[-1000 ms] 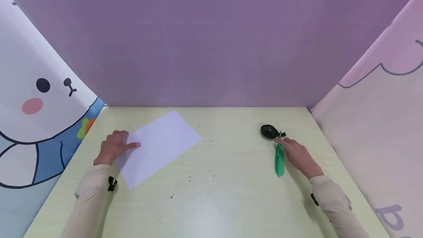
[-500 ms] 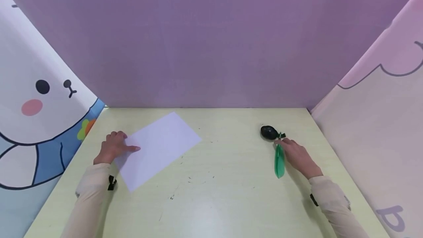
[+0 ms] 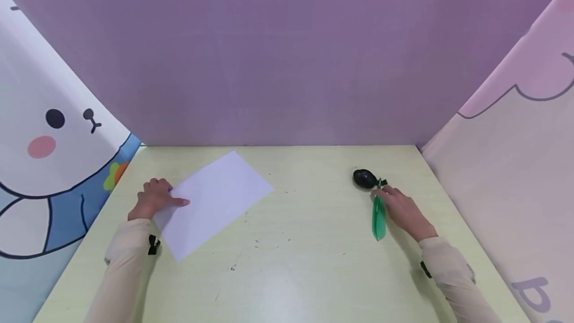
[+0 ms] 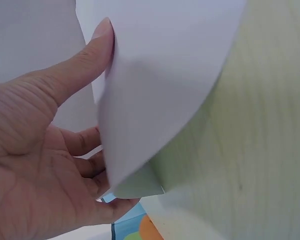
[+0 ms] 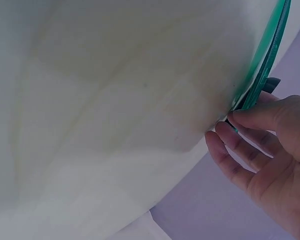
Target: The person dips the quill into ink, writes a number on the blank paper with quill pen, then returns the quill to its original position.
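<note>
At the left of the table, a white sheet of paper [image 3: 219,203] lies aslant. My left hand [image 3: 156,198] holds its left edge, the thumb on the upper face and the other fingers reaching behind the edge. In the left wrist view the paper [image 4: 160,90] bows upward and its corner curls. On the right, my right hand [image 3: 403,211] pinches the upper end of a long green blade-shaped piece [image 3: 378,221] between thumb and fingertips. Just beyond the fingertips lies a glossy black egg-shaped bulb [image 3: 364,179] with a narrow neck, next to the green piece; whether they are joined is hard to tell.
The pale wooden table [image 3: 305,283] has small dark marks near its middle. A purple panel [image 3: 278,54] rises at the back edge. Printed cloth walls with a cartoon animal [image 3: 58,163] on the left and a pink and white pattern [image 3: 515,138] on the right flank it.
The paper's near corner has shifted very slightly toward the front. Both hands keep their places and holds; the view itself moves a little.
</note>
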`<state>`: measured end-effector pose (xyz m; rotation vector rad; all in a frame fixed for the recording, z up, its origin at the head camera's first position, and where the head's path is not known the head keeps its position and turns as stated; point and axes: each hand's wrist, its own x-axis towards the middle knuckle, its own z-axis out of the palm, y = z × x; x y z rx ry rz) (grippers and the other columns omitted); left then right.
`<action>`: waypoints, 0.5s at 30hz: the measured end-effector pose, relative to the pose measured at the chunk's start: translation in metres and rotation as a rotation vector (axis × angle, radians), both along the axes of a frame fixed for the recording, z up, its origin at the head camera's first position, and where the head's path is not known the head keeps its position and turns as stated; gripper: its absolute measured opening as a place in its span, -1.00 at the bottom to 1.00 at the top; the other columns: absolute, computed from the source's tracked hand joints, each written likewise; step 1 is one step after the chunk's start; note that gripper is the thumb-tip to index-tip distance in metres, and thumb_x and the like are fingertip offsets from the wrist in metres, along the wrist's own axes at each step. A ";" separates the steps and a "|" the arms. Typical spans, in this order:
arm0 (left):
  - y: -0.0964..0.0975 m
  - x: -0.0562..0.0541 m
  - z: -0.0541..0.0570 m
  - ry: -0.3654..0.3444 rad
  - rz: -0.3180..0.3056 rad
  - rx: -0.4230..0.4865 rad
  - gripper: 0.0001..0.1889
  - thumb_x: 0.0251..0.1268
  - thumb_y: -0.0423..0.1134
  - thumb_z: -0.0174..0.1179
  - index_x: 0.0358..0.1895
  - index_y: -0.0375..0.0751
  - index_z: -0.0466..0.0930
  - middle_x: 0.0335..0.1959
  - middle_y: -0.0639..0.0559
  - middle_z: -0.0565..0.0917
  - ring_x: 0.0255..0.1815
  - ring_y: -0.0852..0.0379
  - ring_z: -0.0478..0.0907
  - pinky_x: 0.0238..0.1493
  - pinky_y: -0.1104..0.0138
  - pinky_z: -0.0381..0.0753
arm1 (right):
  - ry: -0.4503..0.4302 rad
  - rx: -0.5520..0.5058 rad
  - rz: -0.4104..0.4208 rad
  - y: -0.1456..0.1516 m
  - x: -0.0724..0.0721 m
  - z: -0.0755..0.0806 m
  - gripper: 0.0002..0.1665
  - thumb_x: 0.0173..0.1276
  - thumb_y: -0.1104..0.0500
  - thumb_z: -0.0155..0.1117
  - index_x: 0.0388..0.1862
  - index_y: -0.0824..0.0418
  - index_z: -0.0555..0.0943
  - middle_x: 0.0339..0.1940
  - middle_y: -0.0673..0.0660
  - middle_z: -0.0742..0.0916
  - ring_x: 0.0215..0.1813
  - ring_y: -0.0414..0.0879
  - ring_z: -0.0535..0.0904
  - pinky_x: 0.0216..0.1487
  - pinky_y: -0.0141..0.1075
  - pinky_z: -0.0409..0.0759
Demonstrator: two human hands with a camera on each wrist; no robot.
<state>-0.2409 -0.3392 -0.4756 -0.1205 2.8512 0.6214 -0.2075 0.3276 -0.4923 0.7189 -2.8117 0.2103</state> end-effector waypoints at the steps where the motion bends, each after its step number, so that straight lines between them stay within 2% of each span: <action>1: 0.000 0.000 0.001 -0.001 0.000 0.003 -0.18 0.14 0.09 0.51 0.08 -0.63 0.38 -0.04 -0.52 0.37 0.04 -0.42 0.25 0.09 -0.35 0.37 | 0.000 0.001 0.003 0.000 -0.001 0.000 -0.47 0.22 0.64 0.32 0.13 0.30 0.67 -0.05 0.39 0.69 -0.12 0.27 0.68 -0.40 0.00 0.73; 5: 0.001 0.001 0.004 0.002 -0.014 0.007 -0.17 0.13 0.09 0.53 0.07 -0.62 0.37 -0.04 -0.53 0.41 0.02 -0.43 0.30 0.06 -0.33 0.38 | -0.008 0.002 0.006 -0.001 -0.002 0.000 -0.50 0.23 0.63 0.31 0.12 0.32 0.68 -0.06 0.39 0.68 -0.13 0.26 0.67 -0.39 0.01 0.73; 11: 0.001 0.001 0.004 -0.079 0.067 0.080 -0.02 0.13 0.15 0.53 0.29 -0.58 0.24 0.17 -0.61 0.42 0.09 -0.50 0.39 0.10 -0.33 0.51 | 0.032 -0.008 0.024 -0.001 -0.006 -0.002 -0.53 0.20 0.64 0.34 0.05 0.33 0.68 -0.12 0.34 0.66 -0.19 0.22 0.65 -0.40 -0.01 0.71; 15: -0.001 0.000 -0.001 -0.078 0.066 0.087 0.00 0.12 0.18 0.52 0.31 -0.58 0.26 0.20 -0.60 0.43 0.10 -0.47 0.42 0.12 -0.29 0.55 | 0.075 -0.010 0.047 0.002 -0.006 -0.006 -0.51 0.13 0.67 0.36 0.01 0.32 0.67 -0.18 0.30 0.65 -0.24 0.19 0.66 -0.41 -0.03 0.71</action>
